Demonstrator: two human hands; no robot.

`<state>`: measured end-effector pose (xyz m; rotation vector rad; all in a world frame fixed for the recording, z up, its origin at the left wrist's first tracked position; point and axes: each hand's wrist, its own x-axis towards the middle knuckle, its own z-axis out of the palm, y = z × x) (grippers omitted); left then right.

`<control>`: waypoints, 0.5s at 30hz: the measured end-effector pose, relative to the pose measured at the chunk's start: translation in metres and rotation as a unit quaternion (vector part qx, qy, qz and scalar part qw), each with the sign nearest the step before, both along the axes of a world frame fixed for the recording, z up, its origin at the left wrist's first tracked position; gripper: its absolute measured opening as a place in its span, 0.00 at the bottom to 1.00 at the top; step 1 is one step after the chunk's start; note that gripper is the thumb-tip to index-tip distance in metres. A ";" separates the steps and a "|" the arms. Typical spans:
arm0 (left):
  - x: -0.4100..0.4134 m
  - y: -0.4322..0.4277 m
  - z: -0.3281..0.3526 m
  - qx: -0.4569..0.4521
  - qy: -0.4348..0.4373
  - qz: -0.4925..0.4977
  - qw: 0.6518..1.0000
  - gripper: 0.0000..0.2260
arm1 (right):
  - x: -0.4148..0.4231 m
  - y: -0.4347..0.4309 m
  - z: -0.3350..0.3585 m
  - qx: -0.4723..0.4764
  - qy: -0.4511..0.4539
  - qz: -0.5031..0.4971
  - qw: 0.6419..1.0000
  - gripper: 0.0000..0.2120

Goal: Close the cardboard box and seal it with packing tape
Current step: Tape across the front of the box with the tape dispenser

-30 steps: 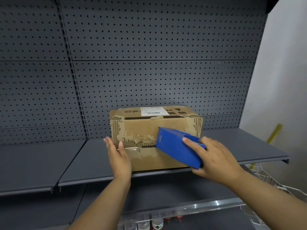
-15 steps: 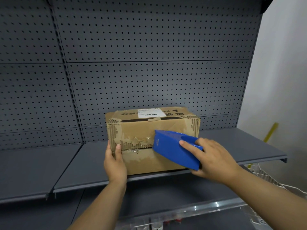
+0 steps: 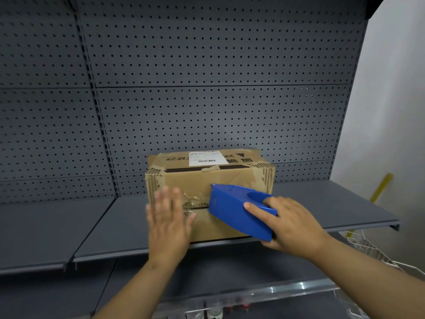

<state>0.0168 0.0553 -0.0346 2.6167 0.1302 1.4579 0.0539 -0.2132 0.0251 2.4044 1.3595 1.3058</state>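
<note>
A worn cardboard box point(image 3: 207, 178) with a white label on top stands on the grey shelf point(image 3: 115, 226), its flaps closed. Clear tape crosses the seam on its front face. My right hand point(image 3: 292, 224) grips a blue tape dispenser point(image 3: 239, 210) whose nose presses against the seam at the box's middle. My left hand point(image 3: 169, 223) is blurred, fingers spread, flat in front of the box's left front face over the taped seam.
Grey pegboard panels point(image 3: 207, 88) back the shelf. A white wire basket point(image 3: 368, 249) and a yellow stick point(image 3: 381, 187) sit at the right by the white wall. Bottles point(image 3: 213, 313) show below a lower shelf's clear rail.
My left hand has left the box's left edge and opened flat across the taped seam, moving fast. The dispenser stays at the seam, tilted slightly more level.
</note>
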 end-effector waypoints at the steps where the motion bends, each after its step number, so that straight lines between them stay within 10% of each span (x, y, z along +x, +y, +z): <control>1: 0.008 -0.001 0.002 0.092 -0.014 -0.012 0.996 0.27 | 0.001 -0.001 0.000 -0.006 0.003 0.013 1.000 0.39; 6: 0.047 0.003 0.016 0.261 -0.024 0.012 0.965 0.24 | 0.010 -0.014 0.009 -0.047 0.050 0.056 0.996 0.30; 15: 0.066 0.008 0.012 0.273 -0.049 0.018 0.961 0.24 | 0.028 -0.043 0.012 -0.095 0.050 0.074 0.992 0.39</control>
